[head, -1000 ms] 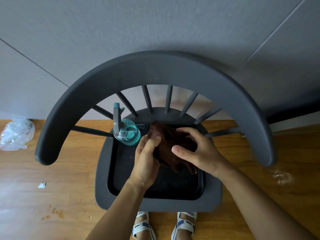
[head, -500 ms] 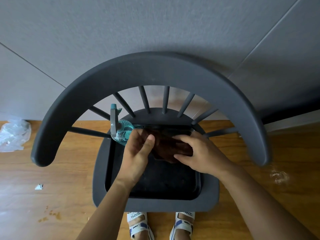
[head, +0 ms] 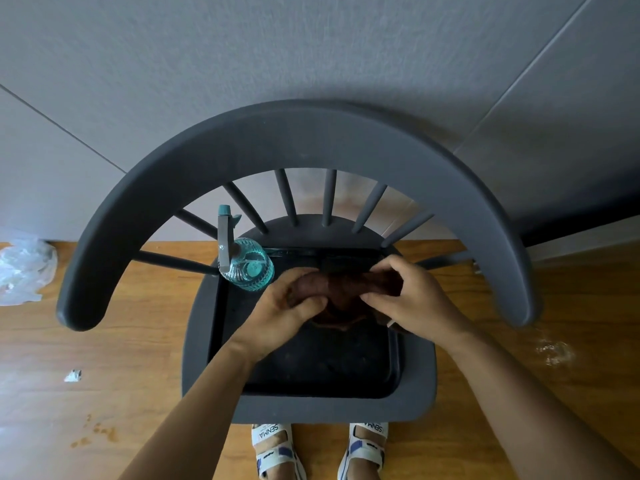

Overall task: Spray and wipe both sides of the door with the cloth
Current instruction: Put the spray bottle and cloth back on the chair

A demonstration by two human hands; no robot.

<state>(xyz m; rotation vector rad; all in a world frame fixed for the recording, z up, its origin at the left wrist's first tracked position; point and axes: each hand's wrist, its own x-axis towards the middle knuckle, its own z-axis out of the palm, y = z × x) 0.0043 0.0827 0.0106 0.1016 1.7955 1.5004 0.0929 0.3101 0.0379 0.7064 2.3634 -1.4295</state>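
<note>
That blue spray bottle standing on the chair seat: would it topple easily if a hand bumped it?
Probably, somewhat. The spray bottle stands upright at the chair seat's back left corner, with a tall trigger head making it top-heavy. Its clear body shows blue liquid, which may steady it. The left hand works the cloth close beside it.

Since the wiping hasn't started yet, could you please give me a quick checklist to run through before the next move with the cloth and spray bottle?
1. Cloth in hand: ok. The left hand and right hand both pinch the brown cloth over the chair seat.
2. Cloth spread flat for wiping: not ok; it is bunched between the hands.
3. Spray bottle within reach: ok, it stands upright on the seat beside the left hand.
4. A hand free to take the bottle: not ok.
5. Bottle holds liquid: ok, blue liquid shows.
6. Door in view: cannot tell; only grey wall panels show.
</note>
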